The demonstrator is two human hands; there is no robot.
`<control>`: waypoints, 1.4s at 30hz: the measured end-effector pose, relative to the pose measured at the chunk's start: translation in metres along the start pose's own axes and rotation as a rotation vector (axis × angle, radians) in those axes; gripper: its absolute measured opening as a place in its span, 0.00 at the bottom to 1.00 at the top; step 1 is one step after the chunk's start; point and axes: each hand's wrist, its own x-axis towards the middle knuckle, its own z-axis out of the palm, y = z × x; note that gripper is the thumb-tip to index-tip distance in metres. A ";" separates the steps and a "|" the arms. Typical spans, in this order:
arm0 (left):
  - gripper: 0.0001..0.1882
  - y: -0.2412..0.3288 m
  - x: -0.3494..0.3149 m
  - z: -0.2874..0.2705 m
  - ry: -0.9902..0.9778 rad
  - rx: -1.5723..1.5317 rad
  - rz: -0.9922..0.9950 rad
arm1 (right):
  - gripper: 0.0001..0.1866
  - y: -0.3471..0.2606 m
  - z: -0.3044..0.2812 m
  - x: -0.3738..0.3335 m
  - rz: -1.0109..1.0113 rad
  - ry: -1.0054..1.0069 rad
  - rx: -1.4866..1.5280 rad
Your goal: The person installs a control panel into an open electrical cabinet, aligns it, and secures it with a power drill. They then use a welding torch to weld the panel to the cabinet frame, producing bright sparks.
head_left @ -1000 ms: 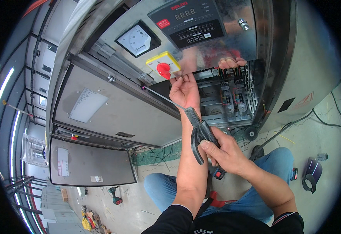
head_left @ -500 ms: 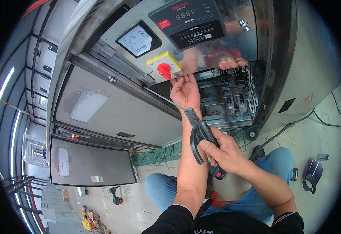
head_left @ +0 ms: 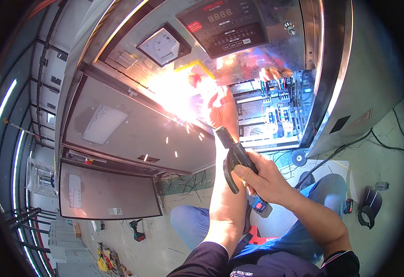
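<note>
My right hand [head_left: 269,182] is closed round the black handle of a welding electrode holder [head_left: 233,159]. From its jaws a thin electrode [head_left: 205,124] runs up and left into a blinding white arc [head_left: 181,99] at the panel's lower left edge. Close to the right of the arc, my left hand [head_left: 221,113] grips the lower edge of the metal control panel [head_left: 278,30], palm turned up; glare washes out its fingertips. Another person's fingers [head_left: 275,74] hold that edge farther right. The yellow-framed rotary switch [head_left: 204,67] is partly lost in the glare.
Wiring and components [head_left: 275,120] sit in the open cabinet. Its stainless door [head_left: 119,120] hangs at the left. A dial meter [head_left: 164,46] and display unit [head_left: 225,27] are on the panel. A cordless drill [head_left: 137,231] and a visor cap [head_left: 370,207] lie on the floor.
A bright arc has struck at the electrode's tip, throwing sparks down over the door and lighting up the cabinet. The electrode holder has shifted slightly left; my left hand stays in place.
</note>
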 end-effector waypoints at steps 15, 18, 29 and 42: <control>0.27 -0.005 -0.007 0.005 -0.147 0.313 0.137 | 0.33 -0.002 -0.017 -0.011 -0.107 -0.063 -0.065; 0.25 -0.004 -0.003 0.002 -0.154 0.329 0.117 | 0.31 0.004 -0.018 -0.007 -0.104 -0.031 -0.048; 0.22 -0.003 -0.002 -0.001 -0.193 0.366 0.122 | 0.27 0.005 -0.015 -0.005 -0.041 0.009 -0.046; 0.32 -0.010 -0.012 0.007 -0.204 0.348 0.017 | 0.27 0.000 -0.017 -0.007 0.032 0.003 -0.015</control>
